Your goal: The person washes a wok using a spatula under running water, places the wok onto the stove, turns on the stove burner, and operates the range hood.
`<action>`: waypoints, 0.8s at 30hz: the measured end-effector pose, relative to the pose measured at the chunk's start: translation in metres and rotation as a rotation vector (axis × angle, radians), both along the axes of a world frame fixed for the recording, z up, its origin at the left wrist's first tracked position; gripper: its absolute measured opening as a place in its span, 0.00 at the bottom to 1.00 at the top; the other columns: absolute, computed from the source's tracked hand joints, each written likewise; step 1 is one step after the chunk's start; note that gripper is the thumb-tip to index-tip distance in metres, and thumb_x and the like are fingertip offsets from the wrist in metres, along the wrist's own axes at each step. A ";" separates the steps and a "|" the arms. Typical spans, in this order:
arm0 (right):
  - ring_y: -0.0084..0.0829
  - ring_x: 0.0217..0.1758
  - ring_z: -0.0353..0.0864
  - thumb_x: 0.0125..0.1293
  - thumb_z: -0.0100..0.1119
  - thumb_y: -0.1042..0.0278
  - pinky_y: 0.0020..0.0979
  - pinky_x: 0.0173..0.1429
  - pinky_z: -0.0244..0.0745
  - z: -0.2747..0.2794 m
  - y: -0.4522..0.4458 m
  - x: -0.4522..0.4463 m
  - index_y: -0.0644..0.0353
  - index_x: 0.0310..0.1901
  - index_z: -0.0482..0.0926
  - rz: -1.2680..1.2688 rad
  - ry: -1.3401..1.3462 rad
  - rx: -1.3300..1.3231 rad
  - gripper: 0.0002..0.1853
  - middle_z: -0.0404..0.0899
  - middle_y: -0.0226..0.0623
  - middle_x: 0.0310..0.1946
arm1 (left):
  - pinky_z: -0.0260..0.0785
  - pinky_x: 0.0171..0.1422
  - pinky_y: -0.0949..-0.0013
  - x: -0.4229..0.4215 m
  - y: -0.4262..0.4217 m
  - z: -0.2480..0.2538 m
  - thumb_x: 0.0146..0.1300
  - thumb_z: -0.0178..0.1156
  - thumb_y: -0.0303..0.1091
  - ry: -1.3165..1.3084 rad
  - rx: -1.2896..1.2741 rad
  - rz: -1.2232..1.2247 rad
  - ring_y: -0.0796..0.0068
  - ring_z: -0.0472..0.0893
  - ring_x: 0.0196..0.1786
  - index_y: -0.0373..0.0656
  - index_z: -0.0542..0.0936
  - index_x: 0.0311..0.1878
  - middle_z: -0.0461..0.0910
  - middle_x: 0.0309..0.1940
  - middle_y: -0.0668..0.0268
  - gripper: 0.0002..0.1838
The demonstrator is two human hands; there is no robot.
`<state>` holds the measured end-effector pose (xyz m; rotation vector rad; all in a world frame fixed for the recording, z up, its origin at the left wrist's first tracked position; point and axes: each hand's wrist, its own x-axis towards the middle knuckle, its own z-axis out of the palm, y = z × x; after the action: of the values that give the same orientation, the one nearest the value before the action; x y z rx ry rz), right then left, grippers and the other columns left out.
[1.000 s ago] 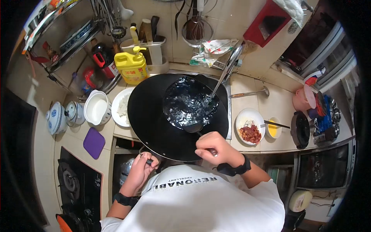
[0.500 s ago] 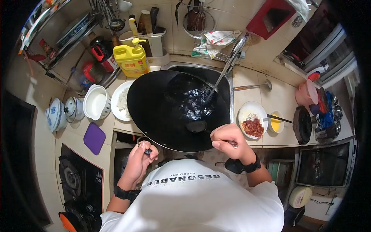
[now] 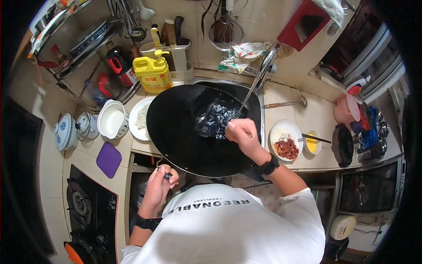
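Note:
A large black wok (image 3: 184, 136) rests over the metal sink (image 3: 260, 110), with water from the faucet (image 3: 257, 81) running into it. At the wok's near left edge, my left hand (image 3: 161, 179) is closed round the wok's handle (image 3: 168, 176). My right hand (image 3: 242, 134) is above the wok's right side, its fingers curled round a dark ladle whose handle is mostly hidden. The ladle's bowl is blurred in the splashing water (image 3: 217, 118).
Left of the wok are a white plate of pale food (image 3: 136, 125), a white pot (image 3: 112, 119) and a yellow jug (image 3: 152, 75). On the right lie a ladle (image 3: 285, 104), a plate of meat (image 3: 285, 147) and a bowl of yellow liquid (image 3: 312, 143).
My right hand has moved up and left, over the wok, and the ladle has left the wok's near side. My left hand has stayed at the handle.

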<state>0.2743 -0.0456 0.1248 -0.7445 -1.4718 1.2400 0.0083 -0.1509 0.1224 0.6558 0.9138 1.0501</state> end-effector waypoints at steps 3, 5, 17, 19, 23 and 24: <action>0.17 0.16 0.55 0.68 0.47 0.67 0.25 0.21 0.51 0.001 0.001 -0.005 0.63 0.16 0.62 -0.053 -0.197 0.115 0.21 0.58 0.25 0.12 | 0.57 0.37 0.73 -0.002 -0.004 -0.005 0.72 0.38 0.40 -0.013 0.013 0.019 0.78 0.60 0.26 0.46 0.63 0.33 0.64 0.22 0.67 0.12; 0.17 0.16 0.55 0.68 0.47 0.67 0.25 0.21 0.50 0.024 -0.004 -0.006 0.63 0.15 0.61 -0.036 -0.208 -0.002 0.22 0.58 0.25 0.11 | 0.56 0.36 0.74 -0.002 -0.005 -0.009 0.71 0.39 0.41 -0.026 0.017 0.029 0.77 0.61 0.27 0.46 0.63 0.33 0.65 0.22 0.66 0.12; 0.15 0.17 0.55 0.67 0.51 0.67 0.22 0.21 0.50 0.032 -0.010 0.001 0.62 0.16 0.62 0.045 -0.222 -0.018 0.21 0.58 0.24 0.12 | 0.58 0.37 0.73 0.005 -0.014 -0.033 0.71 0.39 0.40 -0.046 -0.075 0.015 0.78 0.61 0.26 0.47 0.63 0.31 0.63 0.22 0.68 0.12; 0.15 0.17 0.55 0.67 0.50 0.67 0.23 0.21 0.50 0.052 -0.012 0.004 0.62 0.16 0.62 0.090 -0.214 -0.052 0.21 0.58 0.24 0.12 | 0.58 0.37 0.73 0.008 -0.011 -0.032 0.71 0.39 0.41 -0.039 -0.088 0.010 0.78 0.61 0.26 0.48 0.62 0.30 0.63 0.22 0.69 0.13; 0.16 0.17 0.54 0.67 0.50 0.67 0.24 0.21 0.49 0.042 -0.005 0.007 0.62 0.15 0.62 0.084 -0.164 -0.125 0.21 0.58 0.24 0.12 | 0.58 0.36 0.73 0.004 -0.003 -0.035 0.71 0.39 0.41 -0.033 -0.089 0.019 0.78 0.60 0.26 0.48 0.62 0.30 0.63 0.22 0.69 0.13; 0.16 0.17 0.54 0.66 0.50 0.67 0.25 0.21 0.49 0.031 -0.002 0.005 0.63 0.16 0.62 0.050 -0.121 -0.130 0.21 0.58 0.24 0.12 | 0.57 0.35 0.74 0.003 -0.001 -0.035 0.71 0.39 0.40 -0.061 -0.076 0.019 0.78 0.60 0.26 0.47 0.63 0.31 0.64 0.22 0.68 0.12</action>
<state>0.2794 -0.0479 0.1553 -0.8877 -1.5264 1.3588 0.0118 -0.1519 0.0874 0.5503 0.9038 1.0415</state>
